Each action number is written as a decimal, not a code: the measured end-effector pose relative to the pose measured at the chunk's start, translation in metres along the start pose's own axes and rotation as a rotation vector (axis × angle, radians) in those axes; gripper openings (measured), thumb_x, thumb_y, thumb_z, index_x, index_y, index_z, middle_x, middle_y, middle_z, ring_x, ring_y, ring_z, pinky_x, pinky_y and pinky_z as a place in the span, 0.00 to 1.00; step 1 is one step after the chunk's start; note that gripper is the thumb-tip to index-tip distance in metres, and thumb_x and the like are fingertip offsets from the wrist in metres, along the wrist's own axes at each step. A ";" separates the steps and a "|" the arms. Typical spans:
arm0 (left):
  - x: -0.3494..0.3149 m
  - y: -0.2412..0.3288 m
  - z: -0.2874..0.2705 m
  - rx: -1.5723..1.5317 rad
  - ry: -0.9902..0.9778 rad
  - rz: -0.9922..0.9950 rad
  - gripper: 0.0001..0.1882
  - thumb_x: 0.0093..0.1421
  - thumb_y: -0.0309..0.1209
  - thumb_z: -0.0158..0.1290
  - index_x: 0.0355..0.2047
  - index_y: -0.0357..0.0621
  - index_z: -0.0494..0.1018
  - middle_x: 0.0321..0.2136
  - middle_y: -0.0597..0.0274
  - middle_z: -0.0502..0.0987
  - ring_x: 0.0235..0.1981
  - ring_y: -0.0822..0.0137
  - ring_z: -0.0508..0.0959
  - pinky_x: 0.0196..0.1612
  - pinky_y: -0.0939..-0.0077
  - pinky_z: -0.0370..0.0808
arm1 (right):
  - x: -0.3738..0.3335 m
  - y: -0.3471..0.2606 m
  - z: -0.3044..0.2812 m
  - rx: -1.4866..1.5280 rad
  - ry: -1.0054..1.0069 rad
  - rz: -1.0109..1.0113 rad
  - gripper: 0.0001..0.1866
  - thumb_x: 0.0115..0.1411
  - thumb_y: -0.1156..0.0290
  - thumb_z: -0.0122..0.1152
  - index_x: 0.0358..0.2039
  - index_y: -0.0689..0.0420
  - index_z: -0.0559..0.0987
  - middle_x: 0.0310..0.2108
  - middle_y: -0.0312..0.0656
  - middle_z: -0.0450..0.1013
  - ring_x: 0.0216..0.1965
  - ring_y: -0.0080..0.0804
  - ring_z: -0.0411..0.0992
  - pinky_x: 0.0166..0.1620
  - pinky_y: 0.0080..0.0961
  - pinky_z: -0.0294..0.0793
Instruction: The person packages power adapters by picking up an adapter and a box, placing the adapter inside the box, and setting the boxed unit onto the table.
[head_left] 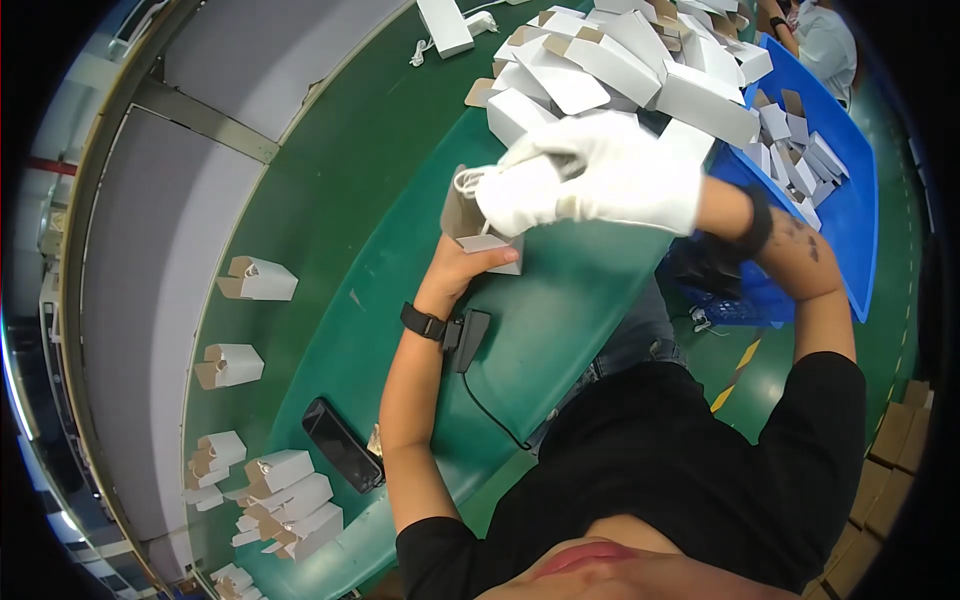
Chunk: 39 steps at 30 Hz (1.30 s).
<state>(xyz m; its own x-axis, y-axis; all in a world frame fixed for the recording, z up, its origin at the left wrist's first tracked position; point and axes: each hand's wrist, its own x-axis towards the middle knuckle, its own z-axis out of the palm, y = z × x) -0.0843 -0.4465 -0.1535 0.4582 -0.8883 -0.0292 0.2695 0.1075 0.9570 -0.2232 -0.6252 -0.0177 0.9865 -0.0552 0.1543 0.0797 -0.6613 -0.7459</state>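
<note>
My left hand point(462, 268) is closed around a small white cardboard box point(510, 266), its thumb pressed along the near side. The box stands with its flaps up, showing a greyish-brown inside. My right hand point(605, 178), in a white glove, is right over the opening, fingers bent inward. A bundled white cable point(468, 182) shows at its fingertips, inside the raised flap. How far the cable reaches into the box is hidden by the glove. A black device on a wrist strap point(424, 322) sits at my left wrist.
White boxes point(610, 65) are heaped at the far end of the green table point(350, 300). A blue bin point(862, 215) with more boxes stands at right. A black phone point(342, 446) lies near left. Open boxes point(268, 280) line the left side. Another person point(828, 45) is at far right.
</note>
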 end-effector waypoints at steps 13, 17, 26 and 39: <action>0.000 -0.009 0.020 0.528 -0.054 0.338 0.42 0.35 0.32 0.70 0.51 0.42 0.62 0.45 0.60 0.69 0.48 0.67 0.69 0.52 0.71 0.65 | 0.021 -0.007 0.027 -0.661 -0.440 -0.036 0.11 0.46 0.66 0.62 0.29 0.57 0.79 0.27 0.49 0.75 0.28 0.44 0.75 0.33 0.36 0.75; 0.005 -0.002 0.018 0.521 -0.076 0.359 0.41 0.35 0.34 0.71 0.49 0.42 0.63 0.43 0.59 0.70 0.45 0.67 0.71 0.49 0.72 0.67 | 0.023 0.026 0.055 -0.754 -0.298 -0.418 0.07 0.45 0.69 0.60 0.25 0.57 0.79 0.24 0.48 0.75 0.28 0.44 0.76 0.31 0.37 0.75; 0.047 0.047 -0.046 0.519 0.172 0.439 0.40 0.39 0.31 0.69 0.51 0.37 0.61 0.43 0.60 0.71 0.43 0.66 0.72 0.47 0.73 0.69 | 0.127 0.019 -0.007 -0.389 -0.346 -0.427 0.08 0.50 0.66 0.58 0.28 0.56 0.78 0.26 0.43 0.75 0.28 0.41 0.74 0.32 0.32 0.73; 0.049 0.066 -0.183 0.379 0.577 0.355 0.34 0.45 0.27 0.64 0.52 0.39 0.63 0.42 0.60 0.71 0.44 0.68 0.71 0.49 0.74 0.68 | 0.368 0.209 -0.028 -1.296 -0.742 0.250 0.28 0.44 0.75 0.64 0.49 0.46 0.74 0.45 0.39 0.73 0.42 0.40 0.73 0.40 0.37 0.74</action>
<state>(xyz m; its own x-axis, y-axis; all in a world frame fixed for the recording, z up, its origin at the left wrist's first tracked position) 0.1109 -0.4013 -0.1448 0.8594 -0.4454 0.2512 -0.2365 0.0894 0.9675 0.1528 -0.8050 -0.0986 0.8332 -0.1453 -0.5335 0.1172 -0.8966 0.4271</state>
